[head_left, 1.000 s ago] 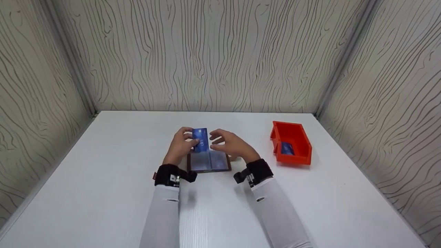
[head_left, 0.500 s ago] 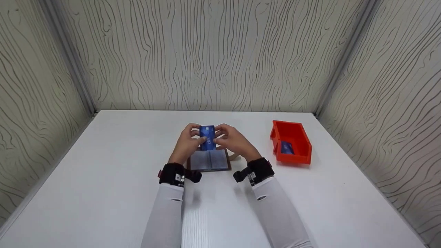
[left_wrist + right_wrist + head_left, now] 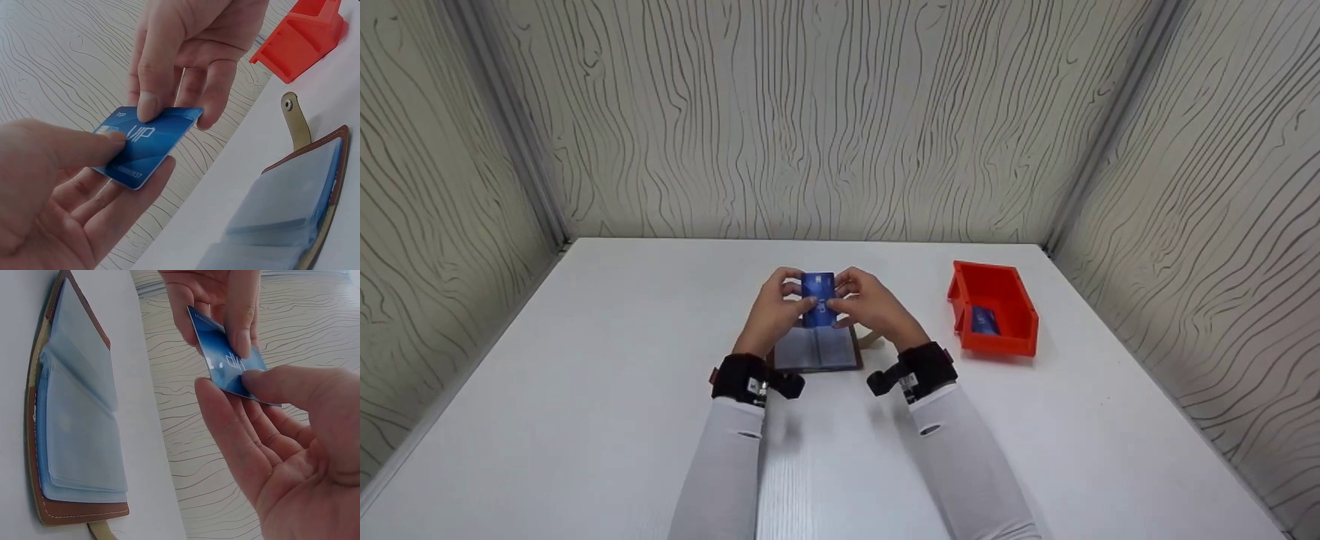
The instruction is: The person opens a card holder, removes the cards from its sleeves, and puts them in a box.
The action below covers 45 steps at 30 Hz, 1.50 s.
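A blue card [image 3: 819, 289] printed "VIP" is held upright above the table between both hands. My left hand [image 3: 774, 311] pinches its left edge, thumb on the printed face and fingers behind. On the opposite edge my right hand [image 3: 876, 306] pinches it the same way, as the left wrist view shows with the card [image 3: 146, 147] between both thumbs. Just below the hands lies an open brown card holder [image 3: 817, 350] with clear plastic sleeves. Its tan snap strap [image 3: 296, 121] sticks out to the right. The holder's upper part is hidden behind the card and hands in the head view.
To the right stands a red plastic bin [image 3: 997, 346] with another blue card [image 3: 984, 321] inside. The white table [image 3: 622, 390] meets wood-grain patterned walls [image 3: 840, 120] at the back and sides.
My left hand has moved right and slightly up with the card, off the holder. My right hand, earlier apart from the card, has closed on its right edge.
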Motion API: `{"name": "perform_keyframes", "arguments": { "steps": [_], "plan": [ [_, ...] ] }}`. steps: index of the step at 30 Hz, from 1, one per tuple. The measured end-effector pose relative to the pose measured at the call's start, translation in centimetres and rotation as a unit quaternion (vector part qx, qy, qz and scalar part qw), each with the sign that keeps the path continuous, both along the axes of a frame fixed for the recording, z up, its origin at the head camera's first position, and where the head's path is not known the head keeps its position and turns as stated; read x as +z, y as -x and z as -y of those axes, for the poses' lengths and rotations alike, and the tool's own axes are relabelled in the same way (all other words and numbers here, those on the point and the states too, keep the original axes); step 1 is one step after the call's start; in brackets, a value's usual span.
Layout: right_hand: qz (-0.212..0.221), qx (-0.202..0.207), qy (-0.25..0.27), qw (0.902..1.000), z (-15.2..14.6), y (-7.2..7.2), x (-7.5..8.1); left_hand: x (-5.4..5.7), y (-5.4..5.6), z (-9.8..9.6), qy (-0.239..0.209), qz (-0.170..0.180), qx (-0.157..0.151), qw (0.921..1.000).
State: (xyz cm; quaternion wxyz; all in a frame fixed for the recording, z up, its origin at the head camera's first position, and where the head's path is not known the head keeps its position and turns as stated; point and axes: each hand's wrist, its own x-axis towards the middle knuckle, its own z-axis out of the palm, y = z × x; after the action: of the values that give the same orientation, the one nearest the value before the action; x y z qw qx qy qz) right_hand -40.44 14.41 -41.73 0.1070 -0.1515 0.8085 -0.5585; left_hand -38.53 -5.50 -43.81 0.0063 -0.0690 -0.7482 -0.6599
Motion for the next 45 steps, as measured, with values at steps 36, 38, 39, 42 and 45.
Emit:
{"name": "perform_keyframes", "arguments": {
  "steps": [36, 38, 39, 42, 45],
  "plan": [
    [-0.011, -0.059, 0.009, 0.9981, -0.9, 0.6, 0.7, -1.8, -0.4, 1.9, 0.141, 0.055, -0.021, 0.9882],
    [-0.012, -0.062, 0.006, 0.998, -1.1, 0.5, 0.9, -1.9, -0.6, 2.0, 0.183, 0.059, -0.03, 0.9809],
    [-0.014, -0.065, 0.006, 0.9978, -1.3, 0.5, 1.0, -2.0, -0.7, 2.0, 0.199, 0.059, -0.034, 0.9777],
    [-0.027, -0.079, 0.002, 0.9965, -2.3, 0.5, 1.6, -2.2, -0.7, 1.7, 0.225, 0.05, -0.04, 0.9723],
    [-0.044, -0.102, 0.008, 0.9938, -4.1, 0.4, 2.4, -2.3, -0.8, 1.3, 0.229, 0.04, -0.043, 0.9716]
  ]
}}
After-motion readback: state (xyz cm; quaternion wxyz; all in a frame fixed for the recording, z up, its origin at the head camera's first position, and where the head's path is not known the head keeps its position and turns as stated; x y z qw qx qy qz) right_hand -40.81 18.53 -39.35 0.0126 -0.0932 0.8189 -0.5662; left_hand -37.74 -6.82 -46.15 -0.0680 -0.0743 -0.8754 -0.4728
